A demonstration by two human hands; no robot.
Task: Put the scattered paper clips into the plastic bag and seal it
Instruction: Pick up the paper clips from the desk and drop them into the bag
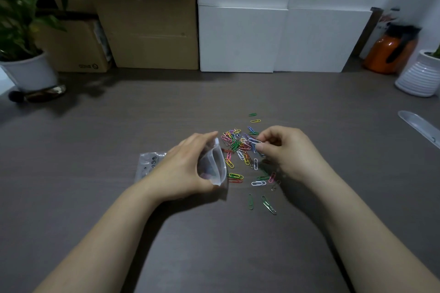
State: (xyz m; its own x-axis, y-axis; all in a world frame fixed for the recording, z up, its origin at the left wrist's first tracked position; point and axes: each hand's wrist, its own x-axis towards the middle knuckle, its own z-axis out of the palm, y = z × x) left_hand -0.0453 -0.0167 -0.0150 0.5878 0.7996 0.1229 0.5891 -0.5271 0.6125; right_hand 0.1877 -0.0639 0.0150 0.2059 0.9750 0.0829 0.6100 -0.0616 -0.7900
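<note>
A dark grey wood-grain tabletop [95,140] fills the lower view. On it, the left hand [183,169] curls its fingers and thumb around a small clear plastic bag [212,164], holding its mouth open toward the right. Just beside the mouth lie the coloured paper clips [238,147], heaped at the centre and scattered looser toward the near edge. The right hand [283,150] pinches a few clips between thumb and fingertips above the heap.

Along the back, brown cardboard boxes [147,31] are stacked on the left and white boxes [273,35] on the right. A leafy plant in a white pot [31,71] stands at far left; an orange jug [388,52] and a ribbed white pot [419,76] stand at far right.
</note>
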